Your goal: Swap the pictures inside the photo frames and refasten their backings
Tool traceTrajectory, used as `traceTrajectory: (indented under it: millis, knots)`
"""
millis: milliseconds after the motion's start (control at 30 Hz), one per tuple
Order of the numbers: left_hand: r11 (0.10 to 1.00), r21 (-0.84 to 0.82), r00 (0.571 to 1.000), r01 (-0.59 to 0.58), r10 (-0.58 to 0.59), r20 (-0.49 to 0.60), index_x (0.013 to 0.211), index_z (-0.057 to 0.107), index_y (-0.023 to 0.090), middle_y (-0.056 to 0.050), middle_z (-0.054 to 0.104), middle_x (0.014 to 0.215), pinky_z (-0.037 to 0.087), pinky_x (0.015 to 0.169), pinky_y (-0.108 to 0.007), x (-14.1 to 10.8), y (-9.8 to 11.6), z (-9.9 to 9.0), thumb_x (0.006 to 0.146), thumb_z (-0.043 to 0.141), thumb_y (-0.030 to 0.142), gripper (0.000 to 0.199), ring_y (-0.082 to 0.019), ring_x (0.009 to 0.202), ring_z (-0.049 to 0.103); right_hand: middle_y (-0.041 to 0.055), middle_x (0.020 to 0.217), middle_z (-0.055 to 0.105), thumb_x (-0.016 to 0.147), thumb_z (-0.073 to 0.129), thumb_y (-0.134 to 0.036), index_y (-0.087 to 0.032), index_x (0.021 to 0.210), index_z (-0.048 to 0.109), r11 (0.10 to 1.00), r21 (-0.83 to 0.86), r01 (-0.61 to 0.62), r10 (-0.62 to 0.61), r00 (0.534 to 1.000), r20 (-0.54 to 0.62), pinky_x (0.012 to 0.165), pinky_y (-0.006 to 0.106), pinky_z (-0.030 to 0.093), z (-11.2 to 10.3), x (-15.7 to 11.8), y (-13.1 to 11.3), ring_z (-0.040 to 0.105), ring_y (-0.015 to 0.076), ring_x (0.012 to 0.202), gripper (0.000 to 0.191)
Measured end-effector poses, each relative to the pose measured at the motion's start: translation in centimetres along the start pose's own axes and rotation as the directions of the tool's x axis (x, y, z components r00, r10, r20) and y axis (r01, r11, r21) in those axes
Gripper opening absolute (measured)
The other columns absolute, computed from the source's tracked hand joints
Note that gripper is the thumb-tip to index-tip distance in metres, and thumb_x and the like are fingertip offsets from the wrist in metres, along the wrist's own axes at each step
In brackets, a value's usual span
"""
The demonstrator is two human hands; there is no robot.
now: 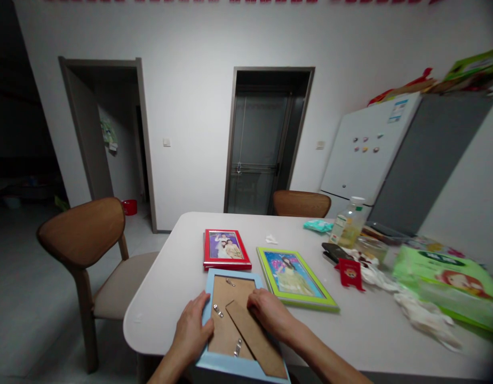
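Observation:
A light blue picture frame (230, 365) lies face down at the table's near edge, its brown backing board (224, 338) showing. A brown stand leg (256, 338) runs slantwise across that board. Small metal clips (218, 310) sit along the board's edges. My left hand (194, 328) grips the frame's left side, thumb on the rim. At the right inner edge, my right hand (270, 313) has its fingers curled and pressed together; what they pinch is hidden beneath them. Beyond lie a red picture frame (226, 264) and a green picture frame (310, 303), both picture side up.
On the table's right stand a bottle (346, 224) and a glass bowl (370, 249), with a dark phone-like object (335, 252), a red packet (351, 273), crumpled tissue (426, 322) and a green tissue pack (450, 282). Wooden chairs (84, 232) stand left and behind.

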State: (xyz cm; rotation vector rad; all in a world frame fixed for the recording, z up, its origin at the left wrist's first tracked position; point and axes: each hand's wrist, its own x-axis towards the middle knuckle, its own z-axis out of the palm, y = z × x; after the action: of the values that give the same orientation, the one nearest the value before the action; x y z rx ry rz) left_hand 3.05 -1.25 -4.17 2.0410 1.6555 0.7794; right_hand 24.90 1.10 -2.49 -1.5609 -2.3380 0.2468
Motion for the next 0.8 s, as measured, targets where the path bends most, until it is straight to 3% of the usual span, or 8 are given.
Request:
traceTrajectory:
  millis: [167, 400, 600, 800]
  knots:
    - [1.000, -0.020, 1.000, 0.005, -0.005, -0.010, 0.118, 0.044, 0.014, -0.005, 0.047, 0.124, 0.027, 0.098, -0.025, 0.0, -0.2, 0.1, 0.066, 0.044, 0.018, 0.052, -0.016, 0.114, 0.041, 0.0057, 0.080, 0.059, 0.074, 0.042, -0.018, -0.017, 0.073, 0.063, 0.999, 0.009, 0.038, -0.039, 0.999, 0.007, 0.067, 0.022, 0.035, -0.5, -0.8, -1.7, 0.050, 0.0153, 0.077, 0.021]
    - [1.000, -0.002, 1.000, -0.011, 0.011, -0.012, 0.118, 0.045, 0.013, -0.006, 0.046, 0.126, 0.027, 0.098, -0.027, 0.1, -0.3, 0.3, 0.066, 0.044, 0.018, 0.052, -0.017, 0.115, 0.040, 0.0061, 0.077, 0.060, 0.069, 0.040, -0.007, -0.017, 0.068, 0.064, 0.994, -0.108, 0.032, -0.027, 0.998, 0.049, 0.069, 0.025, 0.032, -1.2, -0.7, -0.2, 0.049, 0.0172, 0.076, 0.026]
    - [1.000, 0.008, 1.000, -0.011, 0.011, -0.009, 0.117, 0.045, 0.013, -0.007, 0.045, 0.127, 0.025, 0.100, -0.029, 0.1, -0.4, 0.4, 0.066, 0.044, 0.018, 0.051, -0.017, 0.116, 0.039, 0.0075, 0.079, 0.060, 0.071, 0.037, -0.007, -0.015, 0.069, 0.060, 0.988, -0.114, -0.101, 0.102, 0.995, 0.003, 0.059, 0.023, 0.032, -0.6, -0.2, -0.4, 0.052, 0.0162, 0.071, 0.024]
    - [1.000, 0.008, 1.000, -0.014, 0.015, -0.020, 0.117, 0.045, 0.014, -0.007, 0.045, 0.127, 0.025, 0.100, -0.028, 0.0, -0.2, 0.3, 0.067, 0.044, 0.018, 0.050, -0.017, 0.117, 0.039, 0.0067, 0.089, 0.055, 0.079, 0.033, -0.014, -0.019, 0.086, 0.056, 0.975, -0.127, -0.182, 0.173, 0.982, -0.078, 0.058, 0.023, 0.031, 0.2, 0.0, -0.3, 0.053, 0.0143, 0.070, 0.024]
